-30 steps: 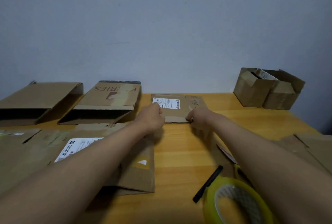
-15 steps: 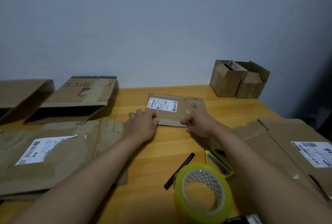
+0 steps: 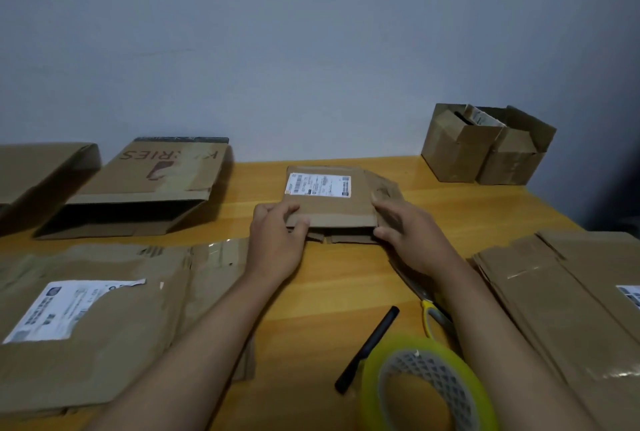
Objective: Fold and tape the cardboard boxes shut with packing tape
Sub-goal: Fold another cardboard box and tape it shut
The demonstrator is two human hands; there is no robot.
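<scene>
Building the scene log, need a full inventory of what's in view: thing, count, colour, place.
small flattened box: 1, brown with white label, table centre, gripped by both hands
flattened boxes: 2, brown, one near left, one near right
half-open boxes: 2, brown, far left and beside it
assembled boxes: 2, brown, far right by wall, touching
tape roll: 1, yellow-green, near edge
marker: 1, black, left of tape
scissors: 1, yellow handle, under right forearm
table: 1, orange wood
left hand: grips box's left corner
right hand: holds box's right edge
</scene>
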